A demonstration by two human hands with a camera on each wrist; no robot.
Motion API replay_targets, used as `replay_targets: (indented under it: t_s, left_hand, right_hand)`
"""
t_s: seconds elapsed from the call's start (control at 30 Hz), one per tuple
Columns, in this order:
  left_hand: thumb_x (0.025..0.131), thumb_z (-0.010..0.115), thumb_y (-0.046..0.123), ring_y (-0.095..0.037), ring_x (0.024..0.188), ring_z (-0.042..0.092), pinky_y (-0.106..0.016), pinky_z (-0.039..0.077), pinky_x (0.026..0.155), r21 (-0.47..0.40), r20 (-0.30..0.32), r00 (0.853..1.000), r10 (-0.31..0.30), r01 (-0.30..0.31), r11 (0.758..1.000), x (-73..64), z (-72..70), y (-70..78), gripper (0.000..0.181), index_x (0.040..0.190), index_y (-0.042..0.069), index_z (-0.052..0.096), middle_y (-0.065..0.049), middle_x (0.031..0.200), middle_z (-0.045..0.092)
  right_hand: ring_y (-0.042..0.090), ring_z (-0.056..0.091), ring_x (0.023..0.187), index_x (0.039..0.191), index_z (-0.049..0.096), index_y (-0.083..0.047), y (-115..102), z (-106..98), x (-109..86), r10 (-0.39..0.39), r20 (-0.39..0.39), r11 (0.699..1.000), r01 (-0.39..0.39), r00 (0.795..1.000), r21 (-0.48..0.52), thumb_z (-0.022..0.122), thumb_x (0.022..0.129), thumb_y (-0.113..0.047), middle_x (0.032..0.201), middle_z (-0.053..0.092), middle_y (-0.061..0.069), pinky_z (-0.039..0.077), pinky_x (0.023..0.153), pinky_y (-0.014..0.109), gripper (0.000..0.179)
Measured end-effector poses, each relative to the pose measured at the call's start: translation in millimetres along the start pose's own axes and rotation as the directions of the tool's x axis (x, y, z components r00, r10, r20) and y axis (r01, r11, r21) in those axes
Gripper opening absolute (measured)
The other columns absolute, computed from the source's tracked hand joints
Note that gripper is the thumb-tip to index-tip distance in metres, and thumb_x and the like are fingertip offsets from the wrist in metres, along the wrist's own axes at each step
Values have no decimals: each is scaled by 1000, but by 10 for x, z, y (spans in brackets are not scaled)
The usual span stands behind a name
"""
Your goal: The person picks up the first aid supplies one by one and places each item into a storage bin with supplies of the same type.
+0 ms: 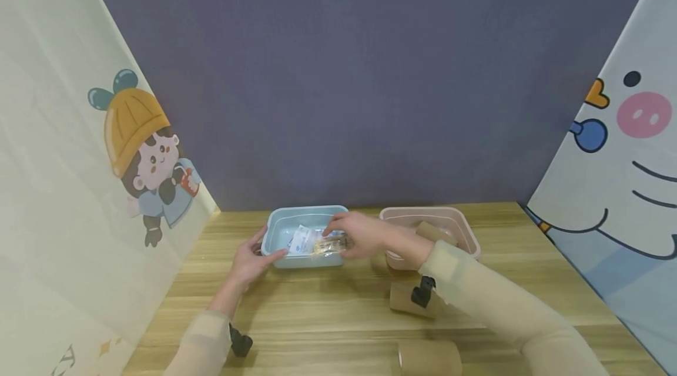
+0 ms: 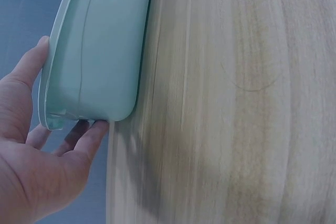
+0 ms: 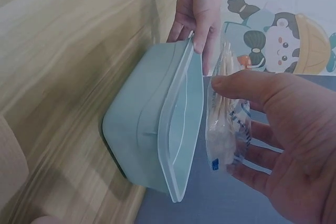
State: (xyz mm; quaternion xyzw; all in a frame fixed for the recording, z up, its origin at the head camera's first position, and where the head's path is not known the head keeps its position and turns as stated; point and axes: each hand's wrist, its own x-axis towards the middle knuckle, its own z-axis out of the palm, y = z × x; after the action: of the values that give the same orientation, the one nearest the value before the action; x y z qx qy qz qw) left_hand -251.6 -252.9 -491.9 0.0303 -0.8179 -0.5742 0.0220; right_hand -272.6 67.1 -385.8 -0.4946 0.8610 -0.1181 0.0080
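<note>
My left hand (image 1: 248,261) holds the left end of a light blue plastic basin (image 1: 309,262), its thumb on the rim and its fingers against the outer wall below. In my right hand (image 1: 365,235) is a clear plastic packet of thin pale sticks (image 3: 224,108), pinched between thumb and fingers. Blue print marks the wrapper. The packet is at the basin's opening, and in the head view it overlaps the front rim. White plastic with blue print (image 1: 303,239) shows just left of the sticks there.
A pink basin (image 1: 471,235) stands to the right with a brown cardboard roll (image 1: 435,232) inside. Two more brown rolls, one (image 1: 404,299) partly behind the right wrist and one (image 1: 431,358) nearer, lie on the wooden table (image 1: 317,329). A dark wall rises behind.
</note>
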Motion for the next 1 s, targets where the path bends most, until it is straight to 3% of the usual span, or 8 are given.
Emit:
replay_targets:
  t_s: [0.5, 1.0]
  left_hand:
    - [83, 93, 23, -47, 138, 59, -38, 64, 99, 37, -18, 1000, -15, 15, 999, 49, 6, -52, 98, 164, 10, 40, -34, 154, 53]
    - [82, 94, 24, -47, 138, 59, -40, 63, 100, 36, -11, 1000, -25, 25, 999, 51, -17, -53, 99, 164, 11, 39, -34, 152, 54]
  right_hand:
    - [25, 64, 131, 142, 66, -12, 160, 17, 195, 94, 53, 996, -94, 994, 3, 83, 91, -20, 145, 63, 9, 57, 111, 40, 54]
    - [25, 64, 129, 142, 66, -11, 216, 174, 426, 101, 44, 995, -101, 994, 4, 82, 92, -21, 144, 65, 9, 57, 110, 41, 53]
